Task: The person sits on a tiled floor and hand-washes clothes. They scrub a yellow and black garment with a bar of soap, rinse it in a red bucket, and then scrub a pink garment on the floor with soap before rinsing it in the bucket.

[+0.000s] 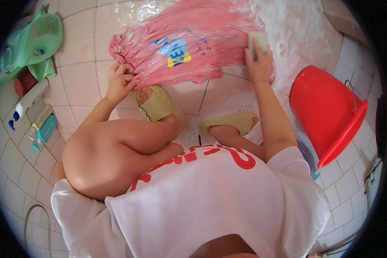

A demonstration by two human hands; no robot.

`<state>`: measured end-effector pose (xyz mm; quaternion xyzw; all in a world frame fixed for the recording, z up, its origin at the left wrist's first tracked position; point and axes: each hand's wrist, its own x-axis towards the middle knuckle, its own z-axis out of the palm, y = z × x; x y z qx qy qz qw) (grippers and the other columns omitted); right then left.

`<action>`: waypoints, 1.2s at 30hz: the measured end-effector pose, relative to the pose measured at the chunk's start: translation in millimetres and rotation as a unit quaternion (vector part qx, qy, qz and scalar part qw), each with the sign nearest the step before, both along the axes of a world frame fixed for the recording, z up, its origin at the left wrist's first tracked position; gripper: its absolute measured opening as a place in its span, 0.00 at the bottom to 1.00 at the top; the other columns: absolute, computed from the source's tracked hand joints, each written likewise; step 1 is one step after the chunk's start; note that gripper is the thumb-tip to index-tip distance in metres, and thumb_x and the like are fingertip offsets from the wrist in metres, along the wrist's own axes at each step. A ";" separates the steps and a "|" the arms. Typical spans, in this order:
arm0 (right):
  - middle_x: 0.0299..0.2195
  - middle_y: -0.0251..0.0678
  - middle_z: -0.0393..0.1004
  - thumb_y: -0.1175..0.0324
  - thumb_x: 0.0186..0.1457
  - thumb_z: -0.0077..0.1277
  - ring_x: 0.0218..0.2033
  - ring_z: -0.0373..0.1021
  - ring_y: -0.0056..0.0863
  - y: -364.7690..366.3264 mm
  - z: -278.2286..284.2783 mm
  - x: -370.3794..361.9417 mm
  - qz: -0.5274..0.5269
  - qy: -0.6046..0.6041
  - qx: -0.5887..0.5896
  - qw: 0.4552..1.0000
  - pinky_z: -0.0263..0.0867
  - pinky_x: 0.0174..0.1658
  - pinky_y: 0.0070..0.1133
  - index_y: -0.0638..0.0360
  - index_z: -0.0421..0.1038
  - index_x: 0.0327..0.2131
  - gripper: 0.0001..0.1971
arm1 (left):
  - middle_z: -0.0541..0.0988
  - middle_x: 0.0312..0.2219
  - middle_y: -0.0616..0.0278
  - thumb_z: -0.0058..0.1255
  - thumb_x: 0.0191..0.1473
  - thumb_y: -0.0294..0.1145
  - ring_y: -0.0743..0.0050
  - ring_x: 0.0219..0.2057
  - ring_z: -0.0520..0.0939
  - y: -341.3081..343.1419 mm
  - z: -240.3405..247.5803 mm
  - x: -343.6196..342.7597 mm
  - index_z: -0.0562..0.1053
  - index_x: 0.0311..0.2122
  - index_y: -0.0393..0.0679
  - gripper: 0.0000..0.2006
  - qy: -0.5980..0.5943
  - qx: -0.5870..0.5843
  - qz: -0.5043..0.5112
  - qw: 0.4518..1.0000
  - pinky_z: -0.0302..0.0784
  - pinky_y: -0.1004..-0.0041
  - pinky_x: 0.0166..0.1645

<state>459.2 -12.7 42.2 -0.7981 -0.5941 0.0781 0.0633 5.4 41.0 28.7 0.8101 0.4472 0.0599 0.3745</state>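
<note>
Your left hand (121,81) has its fingers clamped on the near edge of the wet pink garment (189,43), spread flat on the soapy white tiled floor (79,81). Your right hand (259,64) presses a pale soap bar (258,43), fingers closed over it, onto the cloth's right side. A tipped red bucket (324,112) lies further right.

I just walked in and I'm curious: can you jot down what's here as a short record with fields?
Place: wet tiled floor
Left hand: grips the edge of the pink garment
Right hand: presses a pale soap bar on the garment
Feet: in beige slippers
To the right: red bucket, tipped over
To the left: green bottle
</note>
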 end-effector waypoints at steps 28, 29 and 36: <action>0.52 0.35 0.67 0.55 0.49 0.50 0.49 0.66 0.40 82.1 -21.1 -219.4 0.373 0.197 0.004 0.907 0.65 0.49 0.32 0.33 0.71 0.47 0.19 | 0.74 0.27 0.49 0.49 0.53 0.27 0.61 0.27 0.76 -14.7 15.7 12.3 0.67 0.38 0.37 0.08 -0.025 -0.259 0.189 0.947 0.72 0.67 0.33; 0.53 0.34 0.67 0.53 0.49 0.49 0.50 0.65 0.39 87.8 -26.0 -211.0 0.396 0.163 -0.056 0.902 0.64 0.50 0.32 0.34 0.71 0.47 0.19 | 0.74 0.26 0.48 0.47 0.53 0.25 0.60 0.27 0.76 -14.5 16.2 5.9 0.68 0.37 0.38 0.07 -0.035 -0.272 0.174 0.946 0.72 0.67 0.34; 0.45 0.52 0.68 0.46 0.49 0.49 0.43 0.68 0.50 170.4 -2.5 12.3 -0.033 0.004 -0.007 0.999 0.66 0.46 0.35 0.35 0.64 0.56 0.29 | 0.75 0.31 0.44 0.49 0.50 0.27 0.39 0.34 0.75 -2.9 18.9 10.7 0.67 0.41 0.39 0.12 0.045 -0.108 0.133 0.984 0.71 0.57 0.40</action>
